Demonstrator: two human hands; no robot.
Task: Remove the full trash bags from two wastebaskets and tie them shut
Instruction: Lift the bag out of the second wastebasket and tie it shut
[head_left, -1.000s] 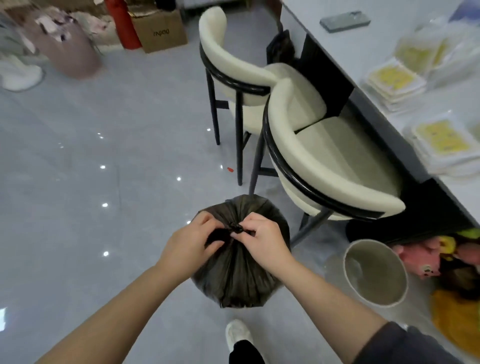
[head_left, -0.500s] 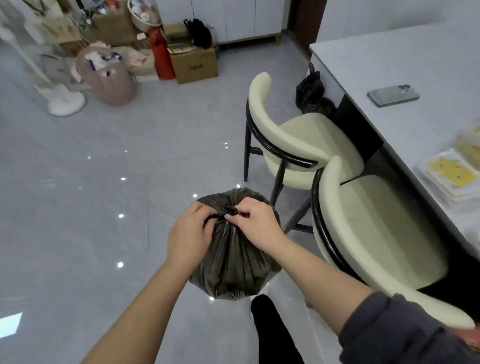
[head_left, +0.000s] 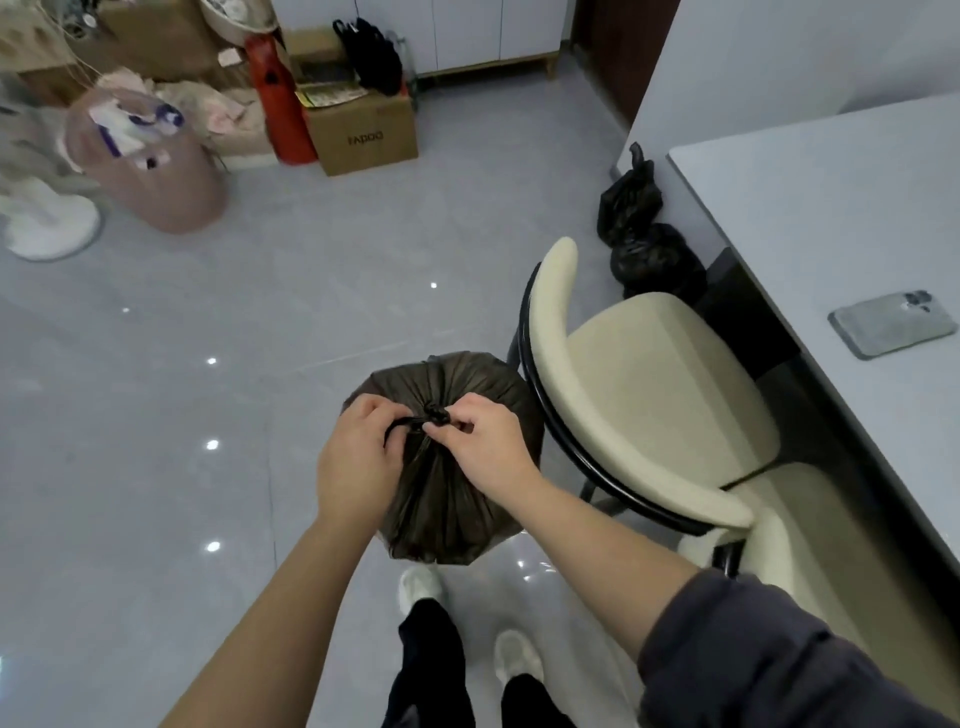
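Note:
A full dark brown trash bag (head_left: 447, 499) hangs in front of me above the floor, its neck gathered into a small knot (head_left: 435, 415). My left hand (head_left: 358, 457) grips a black strand of the bag's neck just left of the knot. My right hand (head_left: 485, 441) pinches the knot from the right. A second, black tied bag (head_left: 641, 244) sits on the floor by the wall behind the chair. No wastebasket is in view.
A cream chair (head_left: 649, 395) with a black frame stands right of the bag, a second chair beyond it. The grey table (head_left: 841, 218) at right carries a phone (head_left: 891, 323). Boxes (head_left: 363, 130), a pink bin (head_left: 150, 161) and a fan base (head_left: 47, 223) line the far floor.
The view has lifted and swung left, so the empty wastebasket and toys have left the frame. Both hands stay on the bag's knot, which sits tighter.

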